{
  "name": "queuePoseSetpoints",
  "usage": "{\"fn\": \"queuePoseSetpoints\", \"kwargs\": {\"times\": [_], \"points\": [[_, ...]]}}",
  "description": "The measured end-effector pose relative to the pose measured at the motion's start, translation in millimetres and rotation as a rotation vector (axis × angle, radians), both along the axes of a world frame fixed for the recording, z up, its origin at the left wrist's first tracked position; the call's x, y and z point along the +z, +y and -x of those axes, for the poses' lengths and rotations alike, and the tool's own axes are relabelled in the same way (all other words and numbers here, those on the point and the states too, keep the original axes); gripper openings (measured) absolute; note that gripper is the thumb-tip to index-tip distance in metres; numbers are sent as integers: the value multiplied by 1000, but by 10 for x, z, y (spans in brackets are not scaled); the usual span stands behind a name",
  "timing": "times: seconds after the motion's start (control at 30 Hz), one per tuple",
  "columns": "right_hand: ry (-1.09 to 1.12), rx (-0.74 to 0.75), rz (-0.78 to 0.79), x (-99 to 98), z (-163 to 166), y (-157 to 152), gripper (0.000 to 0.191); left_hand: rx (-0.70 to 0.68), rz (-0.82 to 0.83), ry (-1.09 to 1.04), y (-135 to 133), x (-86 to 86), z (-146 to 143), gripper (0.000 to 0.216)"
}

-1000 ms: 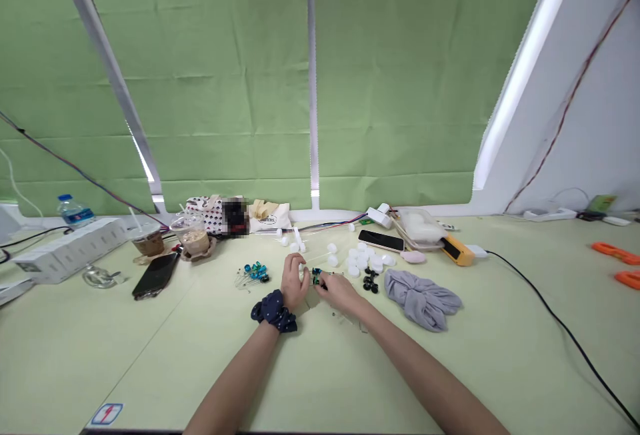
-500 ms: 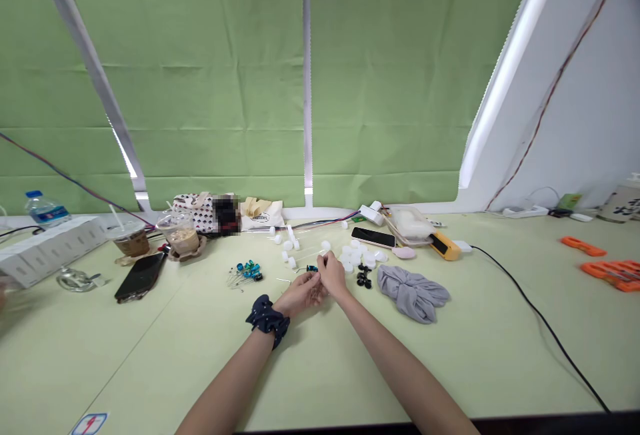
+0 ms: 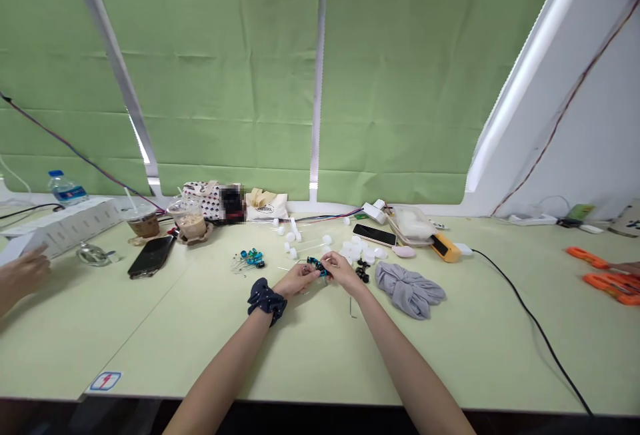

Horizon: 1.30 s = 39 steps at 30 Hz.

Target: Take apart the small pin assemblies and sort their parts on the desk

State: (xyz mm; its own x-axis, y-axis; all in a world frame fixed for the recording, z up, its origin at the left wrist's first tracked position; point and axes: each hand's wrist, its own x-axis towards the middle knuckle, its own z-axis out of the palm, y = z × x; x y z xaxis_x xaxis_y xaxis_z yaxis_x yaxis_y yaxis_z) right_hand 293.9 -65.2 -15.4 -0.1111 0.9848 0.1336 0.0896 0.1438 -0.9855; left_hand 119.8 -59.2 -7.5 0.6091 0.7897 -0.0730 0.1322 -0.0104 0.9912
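Though blurry, pouch lettering (image 3: 264, 209) beyond hands (image 3: 299, 279) (image 3: 341, 271)

The left forearm (image 3: 225, 365) is pointing to one o'clock, the right forearm (image 3: 397, 355) to eleven; left hand (image 3: 296, 280) and right hand (image 3: 342, 271) are pinching close together.

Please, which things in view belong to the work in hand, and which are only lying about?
Likely the work: small blue-black part, in left hand and right hand; blue pieces; black pieces.

Seemingly just lying about: grey cloth; dark phone; pale-edged phone; water bottle.
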Motion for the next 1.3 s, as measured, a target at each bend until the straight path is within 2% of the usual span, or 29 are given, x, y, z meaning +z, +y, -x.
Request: {"fn": "queuePoseSetpoints", "kwargs": {"times": [0.13,0.33,0.5,0.7,0.83,1.0,1.17,1.3], "points": [[44,125,-61,31,-33,-78,34,35,-70,92,-35,2,15,49],[-22,56,25,16,-15,-73,39,70,-177,157,-122,7,32,53],[77,224,-33,66,-5,-130,41,108,-206,137,-114,10,107,55],[37,89,11,57,60,-146,40,99,-261,134,-112,35,137,53],[88,231,-54,107,10,-177,43,109,-260,118,-126,56,126,52],[46,156,61,100,31,-191,41,112,-286,146,-132,59,128,47],[63,245,-28,100,25,-183,39,73,-352,111,-145,70,111,43],[71,254,-9,131,-17,-196,42,60,-360,30,-161,83,90,41]]}}
